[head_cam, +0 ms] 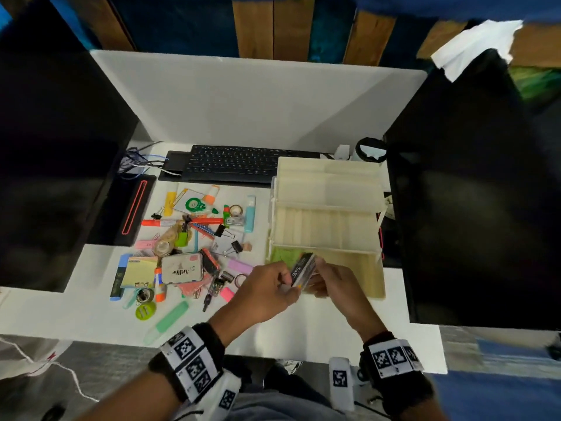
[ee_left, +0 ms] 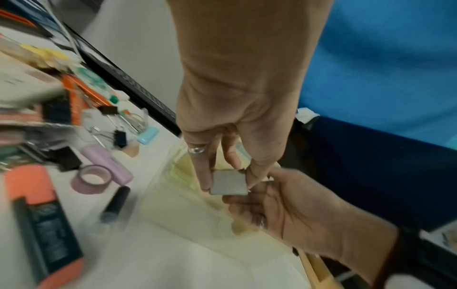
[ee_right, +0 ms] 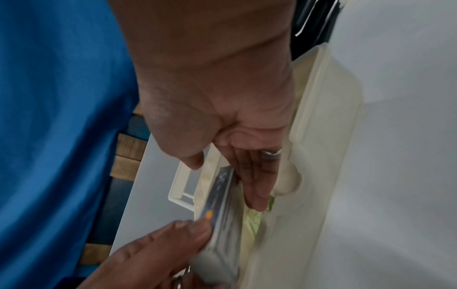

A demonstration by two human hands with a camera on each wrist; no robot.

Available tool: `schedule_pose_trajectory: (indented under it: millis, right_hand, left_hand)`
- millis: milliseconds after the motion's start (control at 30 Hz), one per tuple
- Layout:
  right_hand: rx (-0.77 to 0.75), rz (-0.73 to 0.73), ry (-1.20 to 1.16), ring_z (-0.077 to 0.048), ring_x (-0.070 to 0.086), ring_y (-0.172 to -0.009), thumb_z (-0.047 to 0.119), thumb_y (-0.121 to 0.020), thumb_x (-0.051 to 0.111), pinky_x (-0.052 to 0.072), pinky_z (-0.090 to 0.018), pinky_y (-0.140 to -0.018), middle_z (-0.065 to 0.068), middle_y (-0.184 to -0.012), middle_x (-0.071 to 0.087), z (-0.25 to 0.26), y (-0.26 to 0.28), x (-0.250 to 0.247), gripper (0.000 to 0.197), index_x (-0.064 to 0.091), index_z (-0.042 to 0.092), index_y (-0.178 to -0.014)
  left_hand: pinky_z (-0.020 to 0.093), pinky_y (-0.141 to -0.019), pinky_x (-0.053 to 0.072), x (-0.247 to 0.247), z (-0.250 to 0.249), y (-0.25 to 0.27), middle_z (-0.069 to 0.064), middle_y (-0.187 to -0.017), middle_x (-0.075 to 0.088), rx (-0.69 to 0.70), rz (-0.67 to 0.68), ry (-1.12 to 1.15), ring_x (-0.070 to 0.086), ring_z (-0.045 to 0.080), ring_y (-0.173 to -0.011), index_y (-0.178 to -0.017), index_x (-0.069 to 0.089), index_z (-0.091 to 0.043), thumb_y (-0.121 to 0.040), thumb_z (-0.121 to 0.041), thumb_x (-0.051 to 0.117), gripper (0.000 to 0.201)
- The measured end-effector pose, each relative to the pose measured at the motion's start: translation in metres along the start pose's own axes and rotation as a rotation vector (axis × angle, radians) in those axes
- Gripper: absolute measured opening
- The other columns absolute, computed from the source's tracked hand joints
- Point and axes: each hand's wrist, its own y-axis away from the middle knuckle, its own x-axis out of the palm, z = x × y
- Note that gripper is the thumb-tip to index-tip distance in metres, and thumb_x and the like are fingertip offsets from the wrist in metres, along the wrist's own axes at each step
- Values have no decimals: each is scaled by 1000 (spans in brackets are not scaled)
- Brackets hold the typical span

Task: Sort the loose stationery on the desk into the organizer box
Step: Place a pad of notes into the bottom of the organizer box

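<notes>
A small grey box [head_cam: 302,268] printed "35" hangs over the front compartment of the cream organizer box [head_cam: 326,250], which stands open in tiers on the right of the desk. My left hand [head_cam: 290,285] pinches the near end of the small box [ee_left: 228,184] between thumb and fingers. My right hand [head_cam: 318,276] holds its far end, with the fingers [ee_right: 254,185] laid along the side of the small box [ee_right: 222,197]. Something green [head_cam: 282,255] lies in the organizer under the small box. Loose stationery [head_cam: 194,238] lies piled to the left.
The pile holds a metal tin [head_cam: 182,268], sticky notes [head_cam: 138,271], binder clips [head_cam: 236,246], tape rolls [ee_left: 91,179] and a green highlighter [head_cam: 170,320]. A keyboard [head_cam: 230,164] lies behind it. Dark monitors stand left [head_cam: 54,147] and right [head_cam: 470,208].
</notes>
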Motion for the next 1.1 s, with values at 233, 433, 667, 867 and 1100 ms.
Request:
schedule_pose_trajectory:
  millis: [233, 433, 667, 867, 1100]
  right_hand:
    - [138, -46, 98, -16, 53, -59, 37, -88, 74, 42, -31, -61, 0, -61, 56, -3, -25, -11, 34, 64, 12, -68]
    - [122, -87, 231, -22, 65, -71, 20, -97, 65, 55, -37, -70, -10, -84, 73, -10, -55, 0, 17, 71, 5, -98]
    - [111, -225, 548, -31, 66, -82, 16, -90, 65, 43, -29, -69, -12, -82, 68, -17, -65, 16, 14, 67, 7, -79]
    - [138, -206, 707, -36, 69, -102, 14, -94, 61, 49, -31, -74, -16, -104, 72, -4, -56, 26, 18, 69, -1, -100]
    - [-8, 76, 953, -24, 63, -66, 43, -95, 62, 41, -32, -59, -4, -63, 60, 49, -11, 35, 44, 53, 15, -62]
  left_hand:
    - [36, -80, 55, 38, -14, -22, -6, -109, 63, 137, 129, -202, 61, 15, -99, -110, 56, -25, -84, -47, 79, 41]
    - [41, -100, 49, 20, 19, -16, -9, -126, 51, 147, 180, -367, 50, 16, -122, -130, 52, -31, -92, -39, 70, 43]
    - [32, -88, 54, -19, 52, 8, -13, -115, 54, 210, 65, -254, 58, 3, -98, -120, 59, -30, -94, -34, 71, 28]
    - [26, -87, 52, -59, 87, 30, -13, -107, 59, 196, -98, -229, 58, 0, -97, -107, 66, -27, -89, -22, 75, 21]
    - [38, -96, 52, -121, 140, 40, 4, -131, 58, -85, -306, -536, 56, 26, -117, -129, 62, -20, -81, -19, 81, 51]
